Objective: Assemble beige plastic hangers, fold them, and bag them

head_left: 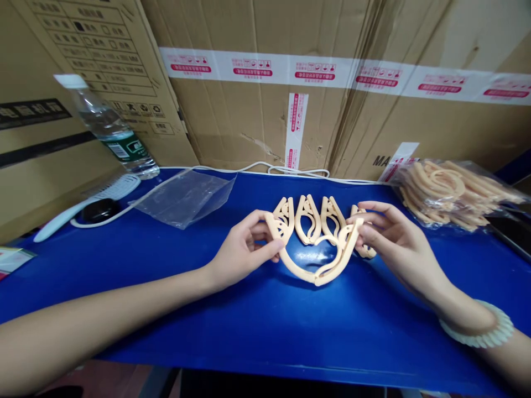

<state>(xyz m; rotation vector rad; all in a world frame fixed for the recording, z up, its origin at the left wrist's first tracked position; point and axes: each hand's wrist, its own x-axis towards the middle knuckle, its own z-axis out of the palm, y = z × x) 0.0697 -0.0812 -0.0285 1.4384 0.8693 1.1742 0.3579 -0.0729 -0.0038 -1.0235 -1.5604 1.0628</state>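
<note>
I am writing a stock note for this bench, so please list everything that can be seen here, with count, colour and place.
held hanger: 1, beige, bent into a V between both hands
loose hangers: about 4, beige, folded, in a row on the table behind it
hanger bag: 1, clear, full of beige hangers, right rear
empty bag: 1, clear, left of centre
bottle: 1, clear, green label, left rear
cable: 1, white, along the back edge
boxes: several, brown, white-and-red tape, behind the table
table: 1, blue
bracelet: 1, whitish, right wrist
left hand: pinches the hanger's left end
right hand: pinches its right end
</note>
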